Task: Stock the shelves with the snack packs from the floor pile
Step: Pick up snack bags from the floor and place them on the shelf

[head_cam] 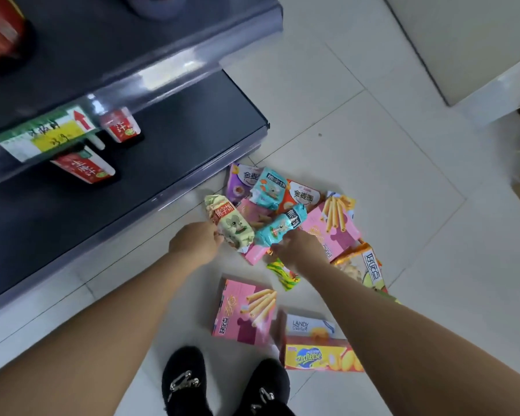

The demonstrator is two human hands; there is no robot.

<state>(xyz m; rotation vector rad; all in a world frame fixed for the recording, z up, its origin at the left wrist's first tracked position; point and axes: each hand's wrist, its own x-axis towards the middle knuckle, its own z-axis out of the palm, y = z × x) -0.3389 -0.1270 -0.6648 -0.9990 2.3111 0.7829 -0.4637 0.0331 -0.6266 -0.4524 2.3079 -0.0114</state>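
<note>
A pile of snack packs lies on the tiled floor beside the dark shelf unit [174, 139]. My left hand [197, 243] grips a pale green snack pack [230, 225] by its lower end. My right hand [302, 249] holds a teal snack pack [278, 228]. Around them lie a second teal pack [267, 189], a purple bag [240, 181], an orange bag [302, 195], a pink wafer-stick box [332, 228] and another pink box [243, 310] nearer my feet.
Yellow cheese box [318, 357] and a white Landy box [308, 324] lie by my black shoes [186, 382]. A green-yellow candy pack [282, 273] and an orange chip bag [362, 264] rest under my right arm. Red cartons [84, 168] stand on the lower shelf.
</note>
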